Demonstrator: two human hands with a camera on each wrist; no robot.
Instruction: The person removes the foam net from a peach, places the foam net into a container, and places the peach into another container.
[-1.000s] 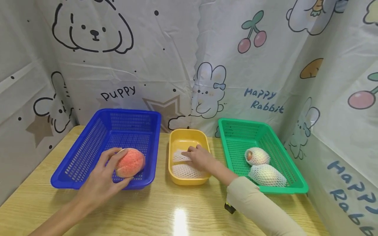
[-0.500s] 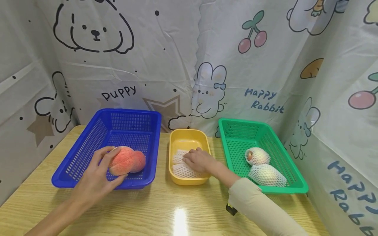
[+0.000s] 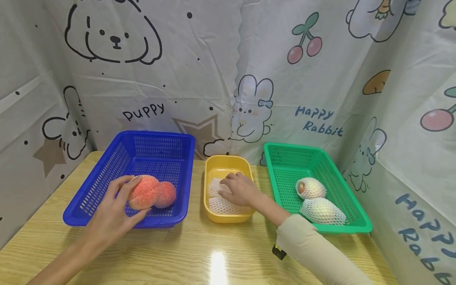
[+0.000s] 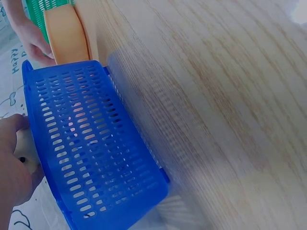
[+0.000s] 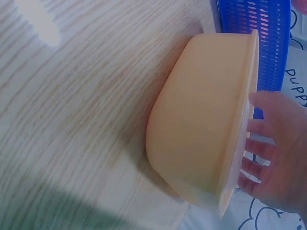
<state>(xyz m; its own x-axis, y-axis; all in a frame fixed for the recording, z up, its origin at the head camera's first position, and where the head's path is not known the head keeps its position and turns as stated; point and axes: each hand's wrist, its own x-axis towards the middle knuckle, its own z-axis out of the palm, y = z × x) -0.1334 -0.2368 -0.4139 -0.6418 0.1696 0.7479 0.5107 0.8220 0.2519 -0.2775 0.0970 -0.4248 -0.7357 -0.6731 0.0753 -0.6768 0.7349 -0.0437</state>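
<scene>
One peach is gripped between wide-parted left fingers.

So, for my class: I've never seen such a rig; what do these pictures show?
No machine here, just a person's two bare hands. One picture is from a camera on the head, the others from one on each wrist. On the table stand a blue basket, a yellow tub and a green basket. The left hand holds a peach-like fruit over the blue basket, where a second fruit lies. The right hand is in the tub, among white foam nets; whether it grips one is unclear. The green basket holds two netted fruits.
</scene>
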